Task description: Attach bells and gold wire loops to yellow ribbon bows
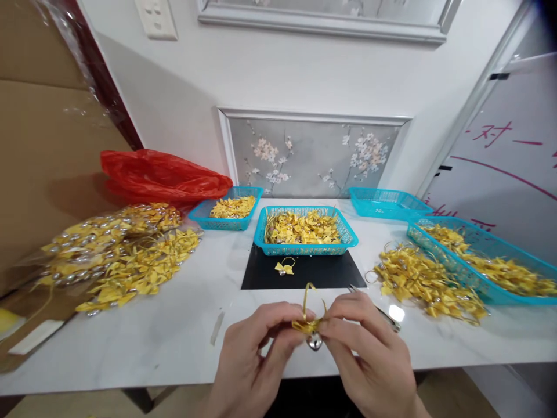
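Where the two hands meet: the left hand (259,348) pinches one side of a gold bow (298,325) between thumb and fingertip, and the right hand (374,348) pinches its other side, with no gap showing at either grip.
Bow in hand: held over the near edge of the white table (174,348); a silver bell (314,341) hangs below the bow and a thin gold loop (305,302) rises above, so its parts look to be together, though I cannot tell whether it is finished.
Slim metal tool (395,324): just behind the right hand; whether held or lying there, I cannot tell.
Black mat (256,276): a single bow (284,269) with its loop lies on it, apart from the rest.
Middle basket (304,249): well filled with bows, likely a collected batch.
Right side: a loose heap (424,284) beside a long blue basket (461,268) of bows.
Left side: a loose pile (148,270) by bagged bows (89,244).
Left over: much, if these piles await handling; which are done cannot be told.
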`<state>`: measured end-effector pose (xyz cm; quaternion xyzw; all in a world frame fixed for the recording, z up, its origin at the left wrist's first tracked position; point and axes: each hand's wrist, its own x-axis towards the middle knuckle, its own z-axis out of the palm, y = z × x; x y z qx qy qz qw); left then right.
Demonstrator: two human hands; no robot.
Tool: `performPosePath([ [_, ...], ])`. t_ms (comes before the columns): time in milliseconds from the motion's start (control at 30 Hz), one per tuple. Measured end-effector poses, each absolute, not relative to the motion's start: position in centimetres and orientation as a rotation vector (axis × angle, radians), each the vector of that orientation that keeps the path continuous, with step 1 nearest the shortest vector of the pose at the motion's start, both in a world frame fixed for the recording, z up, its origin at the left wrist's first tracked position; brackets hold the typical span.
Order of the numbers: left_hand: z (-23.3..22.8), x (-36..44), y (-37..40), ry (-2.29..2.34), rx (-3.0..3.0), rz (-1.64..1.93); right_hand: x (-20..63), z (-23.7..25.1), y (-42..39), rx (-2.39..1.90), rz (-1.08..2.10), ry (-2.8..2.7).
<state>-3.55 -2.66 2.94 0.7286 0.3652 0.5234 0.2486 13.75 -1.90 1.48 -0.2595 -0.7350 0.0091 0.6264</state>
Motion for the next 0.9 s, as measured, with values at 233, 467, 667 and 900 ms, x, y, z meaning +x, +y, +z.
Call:
performPosePath([
  [233,2.9,-3.8,-2.8,0.792,2.033,1.33,13.5,1.6,-1.7,-0.473,-0.191,-1.616],
  [467,3.4,-4.0,-2.7,0.711,2.193,1.345,13.9,1.5,-2.0,-0.486,-0.206,-1.634],
  [667,3.3,-3.7,-2.6,0.709,2.14,1.398,13.7,1.4,-1.9,-0.471,-0.185,-1.596],
  [900,3.2,-2.4,-2.3,1.008,1.418,1.368,14.3,1.7,-2.0,-0.779,0.338,-1.683],
])
